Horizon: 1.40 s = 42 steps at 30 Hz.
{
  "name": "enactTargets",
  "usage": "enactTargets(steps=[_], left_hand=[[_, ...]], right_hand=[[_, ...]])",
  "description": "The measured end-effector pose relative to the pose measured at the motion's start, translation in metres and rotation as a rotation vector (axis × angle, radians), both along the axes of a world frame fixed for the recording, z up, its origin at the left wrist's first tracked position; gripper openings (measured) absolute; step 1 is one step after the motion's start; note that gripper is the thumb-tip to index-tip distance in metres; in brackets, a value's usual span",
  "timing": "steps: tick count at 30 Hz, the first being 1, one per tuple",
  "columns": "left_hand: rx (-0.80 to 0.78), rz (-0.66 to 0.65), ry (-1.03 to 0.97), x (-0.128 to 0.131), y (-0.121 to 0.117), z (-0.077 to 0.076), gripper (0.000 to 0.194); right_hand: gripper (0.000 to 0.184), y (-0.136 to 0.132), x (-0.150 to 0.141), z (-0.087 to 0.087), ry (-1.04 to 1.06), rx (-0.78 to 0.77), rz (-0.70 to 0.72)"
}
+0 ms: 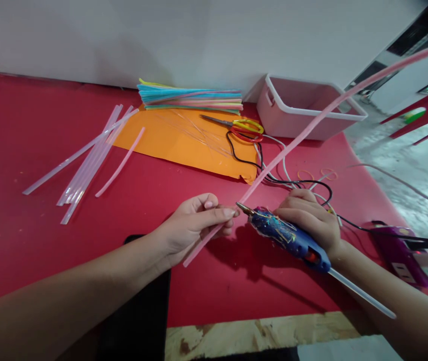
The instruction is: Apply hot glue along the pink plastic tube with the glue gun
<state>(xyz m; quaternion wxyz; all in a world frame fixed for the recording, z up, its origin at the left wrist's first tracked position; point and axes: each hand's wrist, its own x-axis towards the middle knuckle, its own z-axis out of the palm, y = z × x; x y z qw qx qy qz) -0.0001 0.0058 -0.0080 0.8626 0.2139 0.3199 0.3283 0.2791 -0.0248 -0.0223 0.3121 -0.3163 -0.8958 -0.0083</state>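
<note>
Left hand [195, 220] pinches a pink pipe cleaner [302, 136], right hand [313, 218] grips a glue gun [287, 235], its nozzle [244, 208] near the pinching fingertips [228, 213]

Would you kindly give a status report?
Left hand holding pink stem. Right hand gripping glue gun, nozzle near pink stem. Black cable beyond right hand.

Tallied about centre: two hands [191, 221]; 4 o'clock, one glue gun [287, 236]; 3 o'clock, two rubber bands [304, 171]; 2 o'clock, one bin [289, 120], one long pink stem [311, 127]; 1 o'clock, one pair of scissors [233, 124]; 9 o'clock, one short stem [127, 156], several clear sticks [91, 173], overlapped; 11 o'clock, one stem bundle [191, 98].
</note>
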Motion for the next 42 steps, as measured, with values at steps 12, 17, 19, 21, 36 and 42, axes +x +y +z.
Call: enactTargets(steps=[12, 17, 19, 21, 36, 42], left_hand=[[-0.032, 0.058, -0.026, 0.001, 0.000, -0.001, 0.048], [-0.012, 0.059, -0.042, 0.000, 0.000, -0.003, 0.045], [0.003, 0.051, -0.040, 0.000, 0.000, -0.003, 0.044], [0.015, 0.047, -0.043, -0.001, 0.000, -0.004, 0.044], [-0.002, 0.057, -0.046, 0.000, 0.003, -0.002, 0.042], [0.001, 0.051, -0.043, -0.001, 0.002, -0.003, 0.041]], right_hand=[[0.015, 0.003, -0.001, 0.005, -0.006, 0.038, 0.006], [0.018, 0.002, -0.001, 0.007, -0.004, 0.031, -0.003], [0.016, 0.002, -0.001, 0.006, -0.001, 0.032, -0.003], [0.015, 0.002, 0.000, 0.005, -0.010, 0.036, -0.003], [0.017, 0.002, -0.003, 0.010, -0.031, 0.078, -0.012], [0.017, 0.002, 0.000, 0.007, -0.031, 0.067, -0.009]])
